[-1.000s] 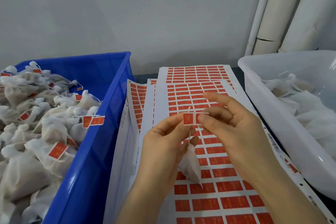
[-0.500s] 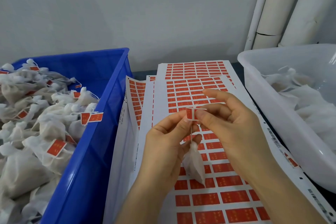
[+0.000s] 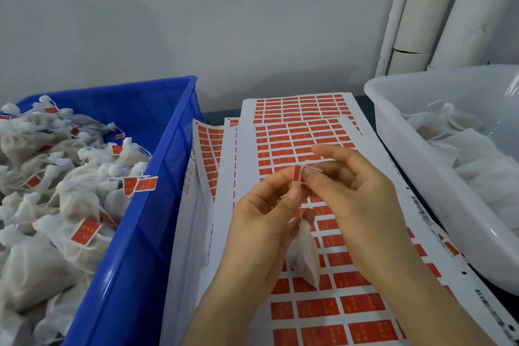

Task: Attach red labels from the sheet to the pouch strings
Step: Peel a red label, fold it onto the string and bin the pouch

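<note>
A person's left hand (image 3: 264,222) and right hand (image 3: 362,205) meet above the label sheets (image 3: 323,309) on the tabletop (image 3: 213,116), the fingers (image 3: 283,191) of each pinching an upright red label (image 3: 297,174) at the pouch string (image 3: 301,196). The white mesh pouch (image 3: 304,255) hangs below them, long axis near vertical, neck up, bottom corner pointing down and slightly right, between a blue crate (image 3: 157,177) of labelled pouches (image 3: 70,205) and a white tub (image 3: 421,154).
</note>
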A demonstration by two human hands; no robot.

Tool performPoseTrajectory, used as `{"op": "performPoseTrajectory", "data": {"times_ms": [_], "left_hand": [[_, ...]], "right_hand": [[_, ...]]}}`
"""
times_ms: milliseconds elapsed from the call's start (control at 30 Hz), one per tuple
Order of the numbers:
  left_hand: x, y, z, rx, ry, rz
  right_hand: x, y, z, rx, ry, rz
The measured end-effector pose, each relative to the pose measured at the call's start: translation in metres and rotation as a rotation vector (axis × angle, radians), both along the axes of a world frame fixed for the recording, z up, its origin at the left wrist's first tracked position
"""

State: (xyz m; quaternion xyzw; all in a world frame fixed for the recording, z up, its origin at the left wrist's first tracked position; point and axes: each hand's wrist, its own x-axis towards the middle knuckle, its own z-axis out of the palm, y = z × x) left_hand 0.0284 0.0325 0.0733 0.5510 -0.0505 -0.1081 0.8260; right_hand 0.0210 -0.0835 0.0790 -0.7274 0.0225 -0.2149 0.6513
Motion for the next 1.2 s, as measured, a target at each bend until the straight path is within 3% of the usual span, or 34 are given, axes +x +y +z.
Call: {"op": "performPoseTrajectory", "data": {"times_ms": [100, 267, 567, 933, 1200], "left_hand": [[-0.001, -0.004, 0.0, 0.051, -0.014, 0.063], [0.002, 0.0, -0.002, 0.117, 0.047, 0.223], [0.002, 0.0, -0.004, 0.32, -0.114, 0.23], [0.002, 0.0, -0.003, 0.321, -0.147, 0.186], [0.002, -0.007, -0.009, 0.384, -0.186, 0.307]], "right_hand": [[0.0, -0.001, -0.001, -0.018, 0.005, 0.011], [0.003, -0.007, 0.002, -0.213, 0.073, 0.03], [0.003, -0.018, 0.008, -0.417, 0.033, 0.146], [0.005, -0.019, 0.004, -0.596, 0.021, 0.071], [0.006, -0.013, 0.001, -0.722, -0.004, -0.011]]}}
